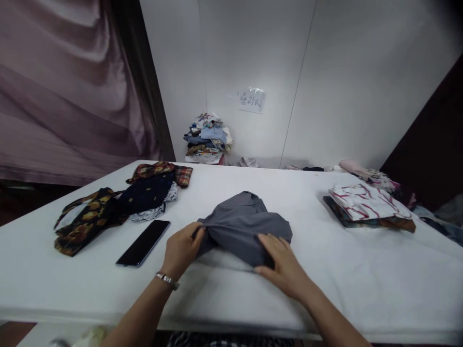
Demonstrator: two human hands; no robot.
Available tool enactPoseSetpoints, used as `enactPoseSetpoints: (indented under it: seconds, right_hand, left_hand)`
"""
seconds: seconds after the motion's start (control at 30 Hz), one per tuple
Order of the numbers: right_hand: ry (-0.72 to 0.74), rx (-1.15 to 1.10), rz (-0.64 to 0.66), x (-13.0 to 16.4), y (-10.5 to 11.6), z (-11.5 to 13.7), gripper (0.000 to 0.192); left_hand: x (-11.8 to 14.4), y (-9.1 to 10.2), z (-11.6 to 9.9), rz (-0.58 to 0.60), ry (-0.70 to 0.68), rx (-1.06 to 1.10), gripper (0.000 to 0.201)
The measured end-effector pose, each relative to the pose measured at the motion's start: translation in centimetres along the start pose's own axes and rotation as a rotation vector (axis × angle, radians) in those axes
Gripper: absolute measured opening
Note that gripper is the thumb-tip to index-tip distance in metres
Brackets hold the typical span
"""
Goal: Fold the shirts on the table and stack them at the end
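Observation:
A grey garment [243,223] lies bunched in the middle of the white table [325,284]. My left hand [183,249] pinches its left edge, fingers closed on the cloth; a silver watch is on that wrist. My right hand [282,264] lies flat on the garment's near right corner, fingers spread, pressing it to the table.
A black phone [143,242] lies left of my left hand. Dark patterned clothes [119,205] are heaped at the table's left. A folded stack with a white, red-striped top [367,205] sits at the right. More clothes [208,137] are piled by the far wall.

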State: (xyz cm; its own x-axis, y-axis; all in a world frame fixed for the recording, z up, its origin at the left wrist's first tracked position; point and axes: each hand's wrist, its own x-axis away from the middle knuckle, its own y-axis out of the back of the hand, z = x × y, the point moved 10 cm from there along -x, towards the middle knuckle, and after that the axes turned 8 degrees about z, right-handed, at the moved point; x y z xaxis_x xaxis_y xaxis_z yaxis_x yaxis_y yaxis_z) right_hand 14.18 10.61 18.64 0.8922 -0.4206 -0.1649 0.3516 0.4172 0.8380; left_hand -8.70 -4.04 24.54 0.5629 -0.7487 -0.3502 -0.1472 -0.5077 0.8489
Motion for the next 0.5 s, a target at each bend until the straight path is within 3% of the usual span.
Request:
enactPoseSetpoints:
  seconds: [0.07,0.13,0.2,0.3,0.4,0.5]
  right_hand:
    - [-0.079,0.137,0.123,0.5,-2.4,-0.6,0.072]
    - [-0.196,0.211,0.106,0.9,-2.3,-3.2,0.061]
    - [-0.267,0.171,-0.004,1.3,-0.1,-5.9,0.054]
    - [-0.251,0.063,-0.229,2.5,5.3,-8.0,0.048]
    - [-0.151,0.165,-0.458,3.8,10.3,-6.6,0.044]
    - [-0.026,0.281,-0.584,4.6,12.1,-3.8,0.052]
  left_hand:
    - [-0.4,0.6,-0.5,-0.007,-0.024,0.001,0.027]
    - [-0.7,0.8,-1.3,0.020,-0.074,-0.019,0.028]
    - [-0.8,0.2,-2.3,0.120,-0.151,-0.054,0.029]
    - [-0.2,-2.0,-3.6,0.362,-0.287,-0.118,0.035]
    - [0.4,-3.6,-3.7,0.512,-0.340,-0.234,0.032]
    - [-0.6,-3.1,-1.6,0.491,-0.224,-0.344,0.011]
